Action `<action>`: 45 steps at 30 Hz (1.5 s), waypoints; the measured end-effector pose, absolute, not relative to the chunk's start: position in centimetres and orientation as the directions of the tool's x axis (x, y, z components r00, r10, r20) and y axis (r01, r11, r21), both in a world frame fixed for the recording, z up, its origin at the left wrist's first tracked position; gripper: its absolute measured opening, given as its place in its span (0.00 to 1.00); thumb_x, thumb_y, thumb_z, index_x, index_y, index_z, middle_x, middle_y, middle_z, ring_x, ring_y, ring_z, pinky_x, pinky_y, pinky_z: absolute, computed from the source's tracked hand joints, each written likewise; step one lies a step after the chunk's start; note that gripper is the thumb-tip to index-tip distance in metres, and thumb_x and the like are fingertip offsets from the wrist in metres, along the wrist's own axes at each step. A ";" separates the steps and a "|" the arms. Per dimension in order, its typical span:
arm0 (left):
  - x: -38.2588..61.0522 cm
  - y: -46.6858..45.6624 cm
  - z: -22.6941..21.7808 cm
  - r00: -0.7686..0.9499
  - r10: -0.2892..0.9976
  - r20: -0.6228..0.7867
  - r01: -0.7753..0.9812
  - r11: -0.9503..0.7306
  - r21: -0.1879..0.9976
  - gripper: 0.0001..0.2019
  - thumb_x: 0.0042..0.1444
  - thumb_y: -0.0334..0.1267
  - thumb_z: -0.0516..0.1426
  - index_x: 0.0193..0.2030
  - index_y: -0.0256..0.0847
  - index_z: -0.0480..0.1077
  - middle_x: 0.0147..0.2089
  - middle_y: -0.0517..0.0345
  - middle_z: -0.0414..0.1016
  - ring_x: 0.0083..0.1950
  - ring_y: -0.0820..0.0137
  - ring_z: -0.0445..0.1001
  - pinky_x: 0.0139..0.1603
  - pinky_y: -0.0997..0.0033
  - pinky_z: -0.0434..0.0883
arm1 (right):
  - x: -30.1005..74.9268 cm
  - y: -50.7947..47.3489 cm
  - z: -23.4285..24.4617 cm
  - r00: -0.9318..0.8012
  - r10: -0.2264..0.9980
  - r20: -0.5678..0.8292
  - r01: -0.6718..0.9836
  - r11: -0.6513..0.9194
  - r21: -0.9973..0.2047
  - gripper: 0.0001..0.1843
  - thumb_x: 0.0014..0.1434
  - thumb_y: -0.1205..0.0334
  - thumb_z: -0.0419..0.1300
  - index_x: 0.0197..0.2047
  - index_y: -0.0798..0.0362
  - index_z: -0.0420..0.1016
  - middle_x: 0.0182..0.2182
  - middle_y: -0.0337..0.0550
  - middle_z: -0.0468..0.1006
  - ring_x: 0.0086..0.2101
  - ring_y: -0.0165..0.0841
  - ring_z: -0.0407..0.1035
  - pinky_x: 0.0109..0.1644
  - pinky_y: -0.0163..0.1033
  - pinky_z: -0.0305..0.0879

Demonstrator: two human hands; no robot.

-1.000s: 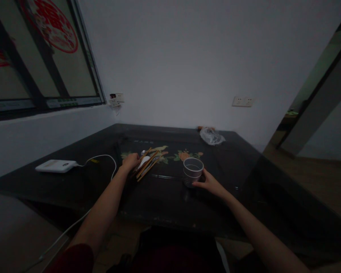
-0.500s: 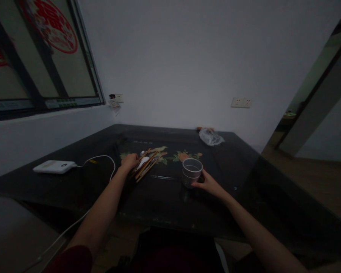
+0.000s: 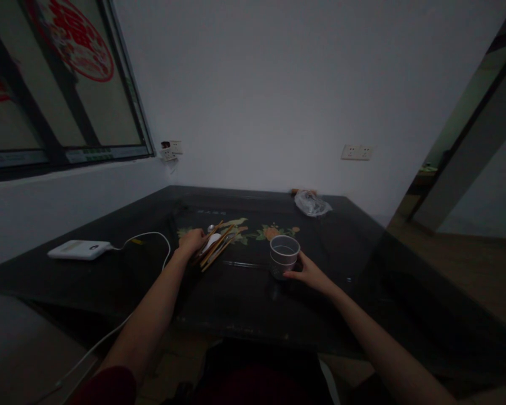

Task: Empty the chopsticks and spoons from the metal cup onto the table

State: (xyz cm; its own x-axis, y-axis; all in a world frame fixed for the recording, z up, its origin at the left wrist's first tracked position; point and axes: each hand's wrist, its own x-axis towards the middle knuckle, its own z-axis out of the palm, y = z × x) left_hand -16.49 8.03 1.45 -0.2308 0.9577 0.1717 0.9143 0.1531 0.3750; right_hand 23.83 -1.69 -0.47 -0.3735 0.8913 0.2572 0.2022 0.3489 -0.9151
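Note:
My left hand (image 3: 190,243) rests closed on a bundle of wooden chopsticks (image 3: 217,244) with a white spoon (image 3: 213,241) and a metal spoon among them, lying on the dark table (image 3: 244,292). To the right stands a clear plastic cup (image 3: 284,254), upright. My right hand (image 3: 310,273) holds the cup at its lower right side, fingers curled against it.
A white power bank (image 3: 78,250) lies at the left with a white cable (image 3: 152,239) running off the table's front edge. A crumpled clear plastic bag (image 3: 312,203) sits at the back by the wall. Painted flowers (image 3: 274,231) decorate the tabletop. A window is at the left.
Both hands stay where they were on the chopsticks and the cup. The view has shifted slightly.

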 end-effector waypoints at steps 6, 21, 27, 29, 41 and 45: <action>-14.9 7.4 2.7 -0.086 0.948 0.305 0.935 -0.029 0.354 0.13 0.55 0.44 0.52 0.41 0.40 0.74 0.43 0.47 0.77 0.44 0.60 0.74 0.43 0.66 0.68 | 24.0 -1.3 -1.2 -0.372 0.884 0.284 0.196 0.374 -0.907 0.44 0.42 0.59 0.71 0.61 0.50 0.59 0.58 0.50 0.66 0.58 0.44 0.60 0.64 0.51 0.54; -0.3 1.9 1.9 0.650 0.723 0.234 0.221 -0.475 0.852 0.31 0.48 0.42 0.63 0.59 0.41 0.61 0.60 0.44 0.65 0.59 0.59 0.66 0.57 0.57 0.66 | 23.5 -2.2 -0.3 -0.359 0.884 0.300 0.199 0.386 -0.901 0.46 0.43 0.56 0.71 0.62 0.52 0.56 0.59 0.53 0.65 0.58 0.44 0.60 0.64 0.51 0.53; 2.8 0.1 0.2 0.571 0.765 0.297 0.094 -0.421 0.902 0.40 0.42 0.40 0.67 0.61 0.39 0.58 0.62 0.43 0.63 0.61 0.58 0.64 0.62 0.55 0.61 | 23.5 -2.5 -0.1 -0.379 0.866 0.326 0.230 0.429 -0.874 0.47 0.43 0.55 0.71 0.63 0.52 0.55 0.59 0.53 0.64 0.60 0.44 0.57 0.65 0.51 0.51; 3.2 -0.2 -0.3 0.529 0.790 0.309 0.093 -0.416 0.904 0.39 0.41 0.39 0.68 0.60 0.39 0.59 0.61 0.43 0.65 0.61 0.57 0.65 0.62 0.55 0.61 | 23.5 -2.5 -0.1 -0.389 0.859 0.334 0.233 0.442 -0.866 0.48 0.42 0.55 0.71 0.63 0.52 0.54 0.60 0.53 0.63 0.60 0.44 0.57 0.65 0.51 0.50; 2.5 -0.4 1.6 0.367 0.855 0.367 0.171 -0.450 0.876 0.37 0.40 0.42 0.68 0.57 0.38 0.61 0.55 0.45 0.71 0.55 0.58 0.70 0.57 0.58 0.66 | 23.4 -2.1 -0.9 -0.395 0.858 0.328 0.172 0.420 -0.891 0.50 0.45 0.55 0.69 0.66 0.49 0.47 0.61 0.54 0.61 0.59 0.43 0.59 0.61 0.51 0.58; -1.7 1.8 4.7 0.161 0.898 0.409 0.214 -0.437 0.874 0.35 0.41 0.42 0.67 0.56 0.37 0.61 0.56 0.43 0.70 0.55 0.58 0.71 0.57 0.58 0.67 | 23.7 -2.0 -0.9 -0.374 0.887 0.271 0.251 0.377 -0.892 0.41 0.48 0.55 0.67 0.62 0.48 0.55 0.56 0.52 0.66 0.54 0.41 0.65 0.58 0.52 0.62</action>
State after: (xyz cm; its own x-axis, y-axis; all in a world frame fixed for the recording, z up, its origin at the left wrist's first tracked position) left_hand -1.74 1.84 4.66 0.1613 0.8980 0.4095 0.2135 -0.4368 0.8738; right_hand 23.69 -2.05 -0.88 -0.3736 0.8872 0.2706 0.2505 0.3774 -0.8915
